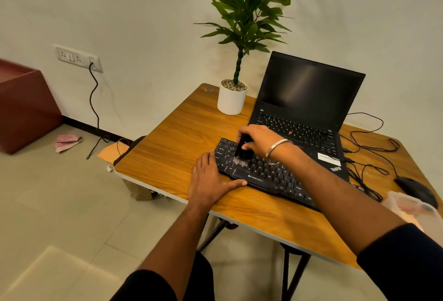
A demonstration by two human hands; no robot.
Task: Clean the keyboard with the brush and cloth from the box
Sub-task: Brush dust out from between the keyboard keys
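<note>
Wooden table (pixel 167 147): brush (pixel 241 150) in right hand (pixel 257 138) grip.

A wooden folding table (pixel 167 147) carries a black Zebronics keyboard (pixel 268 176), an open ThinkPad laptop (pixel 309 108) and a white potted plant (pixel 232 99). A black mouse (pixel 416 189) with tangled cables (pixel 369 156) and a clear plastic box (pixel 412 207) lie at its right end.

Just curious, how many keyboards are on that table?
2: the black keyboard being brushed at the table's front, and the laptop's built-in one right behind it. The right arm hides part of both.
</note>
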